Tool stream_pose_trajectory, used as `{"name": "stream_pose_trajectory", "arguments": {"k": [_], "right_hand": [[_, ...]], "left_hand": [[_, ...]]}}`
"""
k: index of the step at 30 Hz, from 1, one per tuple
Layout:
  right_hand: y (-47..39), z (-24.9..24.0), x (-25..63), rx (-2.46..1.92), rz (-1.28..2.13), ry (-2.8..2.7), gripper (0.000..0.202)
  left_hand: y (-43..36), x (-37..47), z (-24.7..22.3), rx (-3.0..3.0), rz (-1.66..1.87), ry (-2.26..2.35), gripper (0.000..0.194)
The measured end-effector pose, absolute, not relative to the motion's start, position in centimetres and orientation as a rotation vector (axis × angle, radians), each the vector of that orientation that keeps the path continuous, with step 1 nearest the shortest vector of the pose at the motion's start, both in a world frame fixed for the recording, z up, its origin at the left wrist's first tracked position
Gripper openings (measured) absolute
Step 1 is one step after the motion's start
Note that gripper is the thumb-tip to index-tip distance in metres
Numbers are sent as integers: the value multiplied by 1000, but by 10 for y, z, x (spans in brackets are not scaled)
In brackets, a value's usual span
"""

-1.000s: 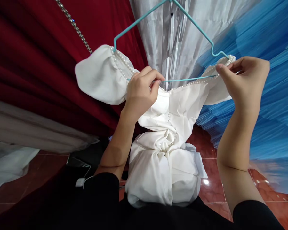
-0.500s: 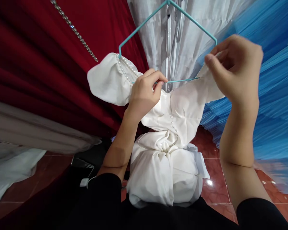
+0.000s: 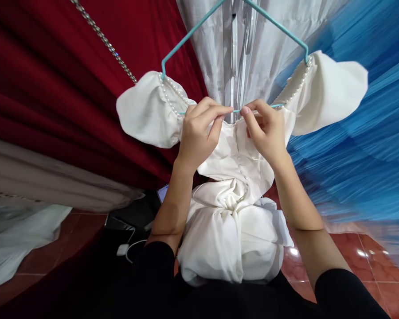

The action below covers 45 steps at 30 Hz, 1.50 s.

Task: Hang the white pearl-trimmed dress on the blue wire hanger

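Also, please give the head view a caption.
White dress on a blue hanger, left hand and right hand at its bar.

Hanger [image 3: 193, 32] top cut off above, blue fabric [image 3: 362, 150] blurred, lit screen [image 3: 162, 193] partly hidden

Left hand [image 3: 199, 133], right hand [image 3: 268, 132] — pinched

A red curtain [image 3: 146, 35] covered the upper left of the view; a beaded strip [image 3: 108, 46] ran diagonally across it. A pale grey curtain [image 3: 213, 57] occupied the upper centre. Sheer blue fabric [image 3: 359, 173] filled the right side. At the left, a beige cloth [image 3: 53, 173] hung above a white cloth [image 3: 29, 239]. A lit screen [image 3: 162, 193] and a small white block [image 3: 122, 250] were positioned near a black object [image 3: 134, 210]. The floor [image 3: 382, 259] consisted of glossy red tiles.
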State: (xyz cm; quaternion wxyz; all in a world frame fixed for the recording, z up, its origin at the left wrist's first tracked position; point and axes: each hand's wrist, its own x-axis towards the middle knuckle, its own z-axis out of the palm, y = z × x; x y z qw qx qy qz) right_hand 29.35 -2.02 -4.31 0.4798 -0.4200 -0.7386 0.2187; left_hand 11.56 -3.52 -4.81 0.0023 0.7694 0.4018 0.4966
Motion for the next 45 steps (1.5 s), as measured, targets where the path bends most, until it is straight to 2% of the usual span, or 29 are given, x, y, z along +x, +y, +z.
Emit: {"name": "stream_pose_trajectory", "arguments": {"k": [3, 6, 8, 10, 13, 18, 21, 24, 27, 29, 34, 39, 42, 45], "right_hand": [[-17, -64, 283, -966, 548, -1590, 29], [-15, -74, 272, -917, 559, -1506, 26], [-14, -76, 267, -902, 549, -1491, 26], [-13, -76, 266, -909, 536, -1507, 27], [-14, -71, 273, -970, 491, -1546, 27], [-17, -64, 281, -1107, 430, -1653, 35], [-17, -64, 279, -1126, 393, -1661, 39], [-15, -66, 275, -1140, 376, -1644, 42], [-14, -65, 273, -1154, 394, -1639, 44], [-14, -64, 274, -1158, 403, -1636, 43], [-17, -62, 275, -1183, 423, -1630, 42], [-30, -57, 276, -1209, 442, -1665, 44], [-33, -55, 282, -1178, 420, -1731, 41], [-26, -50, 293, -1167, 279, -1655, 41]], "left_hand": [[-40, 115, -53, 2384, 1815, 1216, 19], [-40, 102, -48, 2305, 2286, 1214, 17], [-37, 88, -42, 2275, 2460, 1281, 24], [-31, 71, -36, 2225, 2425, 1369, 31], [-18, 43, -30, 2082, 2318, 1396, 28], [4, -12, -31, 1915, 2577, 1402, 20], [12, -35, -51, 1700, 2653, 1471, 17], [16, -32, -88, 1563, 2681, 1470, 26], [7, 1, -119, 1606, 2581, 1454, 24], [-10, 34, -123, 1808, 2299, 1523, 20], [-58, 104, -79, 2348, 1955, 1127, 8], [-50, 119, -40, 2290, 1831, 1380, 25], [-35, 116, -43, 2325, 1625, 1447, 32], [-30, 117, -53, 2300, 1674, 1491, 31]]}}
